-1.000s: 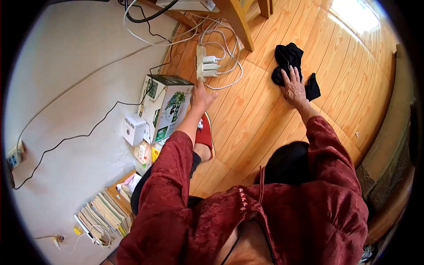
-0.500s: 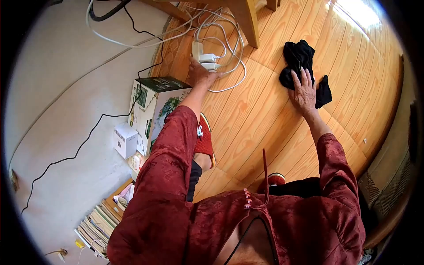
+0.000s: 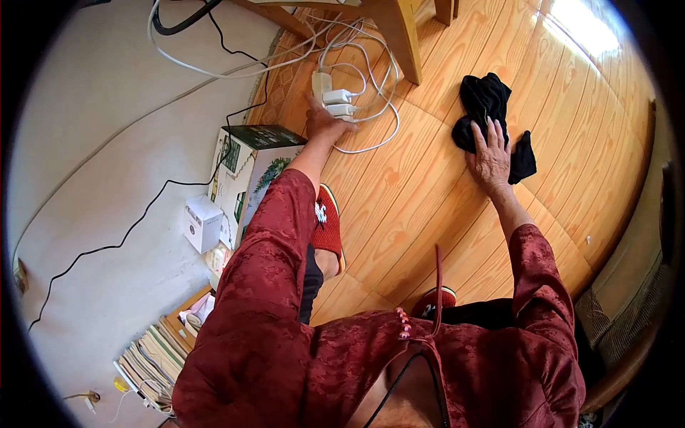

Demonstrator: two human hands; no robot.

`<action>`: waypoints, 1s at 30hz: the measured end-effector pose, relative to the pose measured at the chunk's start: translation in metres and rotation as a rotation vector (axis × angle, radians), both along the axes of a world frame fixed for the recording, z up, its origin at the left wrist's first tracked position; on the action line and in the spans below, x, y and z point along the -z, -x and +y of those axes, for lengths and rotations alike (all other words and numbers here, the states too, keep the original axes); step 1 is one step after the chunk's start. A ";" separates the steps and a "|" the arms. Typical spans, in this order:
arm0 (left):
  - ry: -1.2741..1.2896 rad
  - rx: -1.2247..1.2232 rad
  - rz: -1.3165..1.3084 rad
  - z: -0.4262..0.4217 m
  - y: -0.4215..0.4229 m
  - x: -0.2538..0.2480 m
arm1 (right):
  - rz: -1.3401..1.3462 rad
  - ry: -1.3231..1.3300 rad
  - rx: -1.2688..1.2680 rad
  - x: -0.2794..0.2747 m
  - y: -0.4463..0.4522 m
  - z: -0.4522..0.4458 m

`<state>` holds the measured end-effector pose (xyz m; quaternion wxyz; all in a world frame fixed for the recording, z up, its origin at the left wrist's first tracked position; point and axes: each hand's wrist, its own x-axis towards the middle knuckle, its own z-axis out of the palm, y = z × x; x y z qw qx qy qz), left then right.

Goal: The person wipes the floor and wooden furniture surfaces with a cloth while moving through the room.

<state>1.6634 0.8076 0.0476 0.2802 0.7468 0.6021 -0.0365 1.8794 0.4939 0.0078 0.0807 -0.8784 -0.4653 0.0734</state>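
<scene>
My left hand (image 3: 325, 121) grips the near end of a white power strip (image 3: 321, 84) on the floor, its fingers partly hidden behind it. Two white chargers (image 3: 338, 103) are plugged into the strip, with white cables running from them. My right hand (image 3: 491, 158) rests on the near part of a crumpled black cloth (image 3: 486, 94), fingers stretched out and slightly apart. Another portion of black cloth (image 3: 524, 158) lies just right of that hand; I cannot tell whether it joins the rest.
Wooden furniture legs (image 3: 401, 43) stand beyond the tangled cables. Along the left wall are a printed carton (image 3: 265, 153), a small white box (image 3: 203, 222) and a stack of papers or books (image 3: 151, 360). A black cord (image 3: 128, 230) trails along the wall. Red shoes (image 3: 328, 228) are below me.
The whole view has shifted slightly. Both hands keep their places, the left at the power strip and the right on the black cloth.
</scene>
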 end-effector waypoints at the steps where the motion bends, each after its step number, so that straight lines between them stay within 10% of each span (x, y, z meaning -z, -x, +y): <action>1: 0.057 -0.034 -0.194 0.009 0.007 0.016 | -0.005 -0.014 -0.005 0.001 0.000 -0.001; 3: 0.172 -0.106 -0.579 0.030 0.026 0.053 | -0.006 -0.019 -0.012 0.002 -0.001 -0.002; 11: 0.888 -0.303 -0.828 0.026 0.030 -0.086 | 0.046 -0.196 -0.029 0.001 -0.002 -0.005; 18: 0.933 -0.190 -1.116 0.023 0.039 -0.174 | 0.238 -0.673 -0.325 -0.012 0.058 -0.006; 24: 0.997 -0.208 -1.168 0.039 0.041 -0.210 | 0.396 -0.281 -1.087 0.007 0.159 0.017; 30: 0.992 -0.115 -1.109 0.050 0.051 -0.216 | 0.305 -0.357 -0.885 0.023 0.175 0.158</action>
